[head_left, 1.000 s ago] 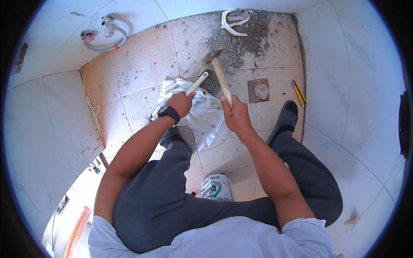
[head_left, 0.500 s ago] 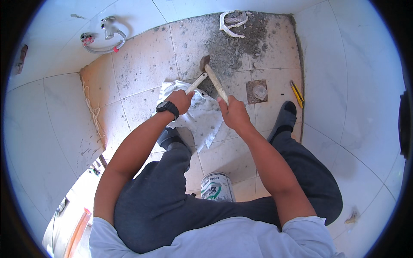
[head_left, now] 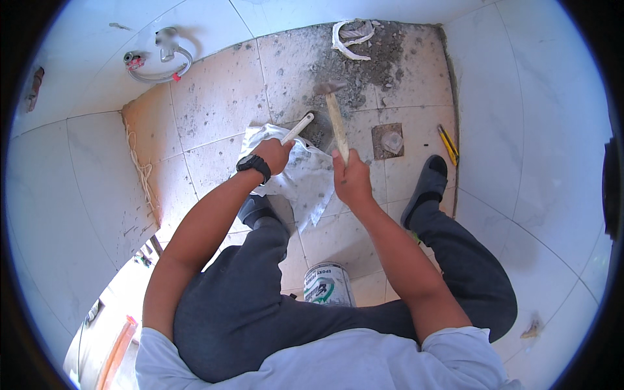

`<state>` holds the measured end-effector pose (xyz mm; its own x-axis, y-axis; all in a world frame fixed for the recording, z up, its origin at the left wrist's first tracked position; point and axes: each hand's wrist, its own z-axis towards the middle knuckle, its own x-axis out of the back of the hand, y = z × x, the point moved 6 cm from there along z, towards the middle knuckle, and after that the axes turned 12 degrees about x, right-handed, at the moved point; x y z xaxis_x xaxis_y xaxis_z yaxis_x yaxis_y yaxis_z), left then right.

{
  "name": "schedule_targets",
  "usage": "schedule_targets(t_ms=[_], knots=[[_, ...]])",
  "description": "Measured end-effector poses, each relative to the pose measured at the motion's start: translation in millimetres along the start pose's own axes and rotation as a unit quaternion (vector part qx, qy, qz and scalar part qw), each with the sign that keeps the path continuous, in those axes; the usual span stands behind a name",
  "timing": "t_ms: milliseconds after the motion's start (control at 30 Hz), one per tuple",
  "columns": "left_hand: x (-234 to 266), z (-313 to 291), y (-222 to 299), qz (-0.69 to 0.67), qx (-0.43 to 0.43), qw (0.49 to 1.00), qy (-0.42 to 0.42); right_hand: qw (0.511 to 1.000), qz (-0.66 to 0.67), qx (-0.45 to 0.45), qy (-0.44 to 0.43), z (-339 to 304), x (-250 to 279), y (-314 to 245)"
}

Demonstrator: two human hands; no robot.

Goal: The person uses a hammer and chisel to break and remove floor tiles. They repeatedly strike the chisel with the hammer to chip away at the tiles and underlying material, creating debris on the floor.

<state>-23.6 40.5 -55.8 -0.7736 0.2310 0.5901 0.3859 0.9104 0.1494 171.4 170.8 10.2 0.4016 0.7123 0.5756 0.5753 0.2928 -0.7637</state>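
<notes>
Hammer [head_left: 336, 120] has swung rightward, its blurry head now over the tiles [head_left: 211, 114], clear of the white holed handle [head_left: 299, 129]. Loose grey rubble [head_left: 364, 68] already lies scattered beyond; can't tell how much is left. Right hand [head_left: 353, 177] is wrapped round the hammer, left hand [head_left: 274, 155] closed on that white handle, above a crumpled white sheet [head_left: 302, 177].

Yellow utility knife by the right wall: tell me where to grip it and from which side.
Pinch the yellow utility knife across mid-body, probably from above and the left: it lies long and narrow, its near end close beside the right wall, with floor tile to its left. The cutting end is too small to make out, so avoid both ends.
</notes>
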Motion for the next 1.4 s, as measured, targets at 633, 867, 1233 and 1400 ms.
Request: schedule_targets(t_ms=[633, 867, 1233, 1400], knots=[[11, 3, 16, 0.052, -0.006, 0.999, 0.002, 0.996, -0.074, -0.008, -0.05, 10, 12, 2], [34, -9, 35, 0.117, -0.037, 0.992, 0.007, 0.998, 0.017, 0.007, 0.06, -7, 3, -2], [64, -4, 60, 0.201, -0.087, 0.975, 0.034, 0.986, 0.09, -0.039, 0.136, -36, -17, 19], [64, -7, 62, 0.209, -0.085, 0.973, 0.04, 0.998, 0.022, -0.064, 0.012, -33, -32, 27]])
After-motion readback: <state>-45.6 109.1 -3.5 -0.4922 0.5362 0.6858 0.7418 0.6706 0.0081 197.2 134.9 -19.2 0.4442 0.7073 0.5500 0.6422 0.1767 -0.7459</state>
